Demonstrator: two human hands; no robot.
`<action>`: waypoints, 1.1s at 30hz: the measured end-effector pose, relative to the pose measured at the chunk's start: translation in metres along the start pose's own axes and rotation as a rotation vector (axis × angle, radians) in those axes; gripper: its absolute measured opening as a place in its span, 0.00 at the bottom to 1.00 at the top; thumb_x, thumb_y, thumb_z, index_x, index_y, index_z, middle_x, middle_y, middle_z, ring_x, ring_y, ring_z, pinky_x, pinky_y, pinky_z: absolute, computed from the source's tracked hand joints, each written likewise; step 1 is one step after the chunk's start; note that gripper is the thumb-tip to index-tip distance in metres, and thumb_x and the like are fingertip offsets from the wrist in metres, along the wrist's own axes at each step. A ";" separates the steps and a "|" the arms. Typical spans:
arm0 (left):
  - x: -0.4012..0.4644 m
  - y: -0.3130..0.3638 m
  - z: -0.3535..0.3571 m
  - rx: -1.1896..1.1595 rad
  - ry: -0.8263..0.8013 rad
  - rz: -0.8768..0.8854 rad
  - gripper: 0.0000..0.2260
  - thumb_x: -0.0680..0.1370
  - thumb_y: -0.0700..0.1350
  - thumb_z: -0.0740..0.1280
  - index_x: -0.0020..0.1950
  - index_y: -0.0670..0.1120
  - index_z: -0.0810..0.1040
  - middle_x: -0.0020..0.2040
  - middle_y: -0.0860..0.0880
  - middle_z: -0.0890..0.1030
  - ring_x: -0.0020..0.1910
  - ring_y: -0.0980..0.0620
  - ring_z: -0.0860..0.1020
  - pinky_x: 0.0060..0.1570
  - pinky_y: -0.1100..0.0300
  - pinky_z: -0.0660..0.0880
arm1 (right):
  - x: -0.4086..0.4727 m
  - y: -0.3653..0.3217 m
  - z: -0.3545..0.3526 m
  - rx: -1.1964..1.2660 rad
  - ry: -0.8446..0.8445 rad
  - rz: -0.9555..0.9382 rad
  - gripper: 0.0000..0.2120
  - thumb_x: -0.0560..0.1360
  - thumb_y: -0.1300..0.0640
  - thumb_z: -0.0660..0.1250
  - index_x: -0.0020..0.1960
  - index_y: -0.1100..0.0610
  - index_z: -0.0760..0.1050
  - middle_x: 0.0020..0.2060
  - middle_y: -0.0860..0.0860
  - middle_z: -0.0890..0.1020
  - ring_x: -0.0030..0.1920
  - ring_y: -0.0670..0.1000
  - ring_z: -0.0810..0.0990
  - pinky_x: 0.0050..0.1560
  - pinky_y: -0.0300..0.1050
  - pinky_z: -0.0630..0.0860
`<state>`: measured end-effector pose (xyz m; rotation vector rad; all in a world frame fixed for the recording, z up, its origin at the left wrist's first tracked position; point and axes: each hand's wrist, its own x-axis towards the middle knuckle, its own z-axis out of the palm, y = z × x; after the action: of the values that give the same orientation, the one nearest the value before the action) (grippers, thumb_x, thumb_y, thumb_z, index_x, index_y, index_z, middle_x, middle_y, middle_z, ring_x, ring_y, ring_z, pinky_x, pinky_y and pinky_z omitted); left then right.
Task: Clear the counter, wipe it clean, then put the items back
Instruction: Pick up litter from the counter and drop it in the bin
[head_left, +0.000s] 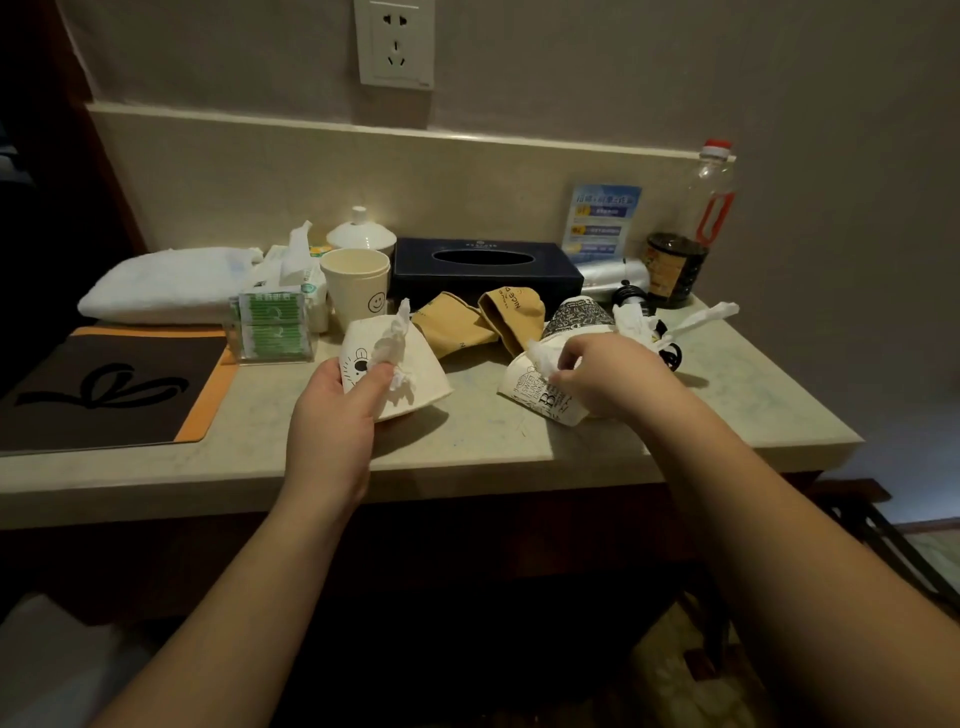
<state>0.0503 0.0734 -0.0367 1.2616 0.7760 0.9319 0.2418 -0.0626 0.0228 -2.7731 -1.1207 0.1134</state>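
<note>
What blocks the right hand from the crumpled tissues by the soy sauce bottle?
Only what it holds. The right hand is already closed on a printed paper cup and a tissue scrap. The crumpled tissues lie just beyond its knuckles, nothing between. The soy sauce bottle stands behind.

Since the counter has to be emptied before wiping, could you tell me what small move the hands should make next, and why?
Probably lift both cups off the counter. The left hand already grips the white cup along with a crumpled tissue, and the right hand rests on the printed cup, pinching another tissue. Tipped cups still lie behind them.
</note>
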 end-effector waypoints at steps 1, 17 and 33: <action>-0.001 0.001 0.000 0.006 -0.007 0.004 0.03 0.76 0.49 0.70 0.48 0.57 0.78 0.50 0.52 0.83 0.52 0.49 0.82 0.52 0.41 0.79 | 0.001 -0.003 -0.002 0.012 -0.036 -0.001 0.08 0.77 0.43 0.62 0.48 0.47 0.74 0.43 0.47 0.79 0.47 0.51 0.78 0.51 0.52 0.77; -0.007 0.002 0.003 0.065 -0.005 0.057 0.03 0.78 0.47 0.68 0.49 0.56 0.77 0.49 0.53 0.83 0.50 0.51 0.82 0.52 0.43 0.79 | -0.006 -0.018 0.000 0.390 -0.024 -0.046 0.16 0.73 0.53 0.71 0.57 0.50 0.69 0.50 0.48 0.78 0.41 0.45 0.78 0.37 0.41 0.79; -0.051 0.021 0.053 -0.158 -0.141 0.004 0.06 0.79 0.41 0.66 0.55 0.48 0.78 0.47 0.49 0.85 0.47 0.52 0.84 0.44 0.54 0.81 | -0.066 0.062 -0.003 1.405 0.223 0.041 0.16 0.73 0.61 0.70 0.59 0.51 0.74 0.52 0.51 0.83 0.53 0.52 0.83 0.56 0.57 0.78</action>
<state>0.0716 0.0056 -0.0086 1.1764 0.5781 0.8799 0.2373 -0.1532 0.0159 -1.4826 -0.5226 0.3943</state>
